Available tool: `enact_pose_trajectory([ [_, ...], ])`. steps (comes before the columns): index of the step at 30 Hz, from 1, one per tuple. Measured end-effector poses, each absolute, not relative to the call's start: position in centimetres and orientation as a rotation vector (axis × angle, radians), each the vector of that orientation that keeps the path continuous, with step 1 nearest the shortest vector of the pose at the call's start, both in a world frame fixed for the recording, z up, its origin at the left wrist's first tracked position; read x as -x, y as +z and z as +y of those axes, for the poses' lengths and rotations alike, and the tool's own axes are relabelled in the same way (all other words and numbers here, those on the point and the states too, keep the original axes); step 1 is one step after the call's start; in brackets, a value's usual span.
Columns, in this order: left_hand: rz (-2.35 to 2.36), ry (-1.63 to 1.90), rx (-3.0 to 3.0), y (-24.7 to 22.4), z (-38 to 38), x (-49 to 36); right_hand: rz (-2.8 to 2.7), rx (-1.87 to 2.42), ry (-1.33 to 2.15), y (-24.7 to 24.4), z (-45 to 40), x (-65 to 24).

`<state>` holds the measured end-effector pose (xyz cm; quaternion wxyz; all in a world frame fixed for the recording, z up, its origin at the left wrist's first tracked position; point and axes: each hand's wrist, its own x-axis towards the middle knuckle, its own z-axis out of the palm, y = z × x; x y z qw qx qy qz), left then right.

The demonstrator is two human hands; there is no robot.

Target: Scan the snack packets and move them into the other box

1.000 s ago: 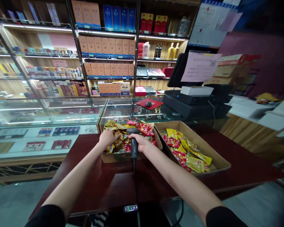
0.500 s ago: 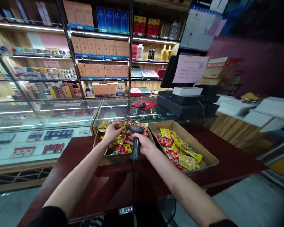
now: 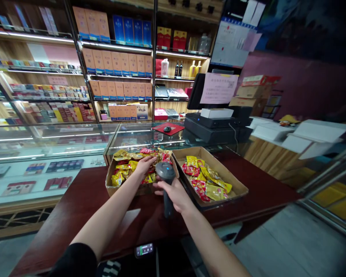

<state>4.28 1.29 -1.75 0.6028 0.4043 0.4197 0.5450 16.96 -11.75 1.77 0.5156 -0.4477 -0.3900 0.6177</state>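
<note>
My right hand is wrapped around the handle of a dark grey barcode scanner. A small blue light shows on top of the scanner's head. My left hand reaches over the left cardboard box, its fingers close together among yellow and red snack packets. Whatever those fingertips hold, if anything, I cannot make out. Right of the scanner stands a second cardboard box, with more yellow and red packets inside. Both boxes rest on the dark red table.
Behind the boxes are a glass display counter, a red mouse pad with a mouse, and a monitor over a black cash drawer. A lit phone lies at the table's near edge.
My view has shifted, so the scene sits further left. The scanner's head has tipped toward me and its blue light now shows. The brownish packet at my left fingertips is no longer distinct.
</note>
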Motion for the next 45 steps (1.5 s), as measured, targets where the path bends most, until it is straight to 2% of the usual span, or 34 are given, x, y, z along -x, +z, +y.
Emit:
enact_pose_trajectory([
  [10,0.984,1.229,-0.826,-4.7,1.6,-3.5,-1.130,1.077,1.449,0.5,-18.4,-16.0],
  [22,0.960,1.229,-0.794,-4.7,1.6,-2.9,-1.118,1.098,1.425,-0.8,-18.8,-16.1],
  [34,0.884,1.230,-0.768,-4.1,0.9,-2.8,-1.035,1.105,1.456,0.1,-18.8,-15.8],
  [45,0.769,1.248,-0.744,-5.5,1.7,-2.7,-1.036,1.108,1.456,0.5,-19.0,-15.9],
])
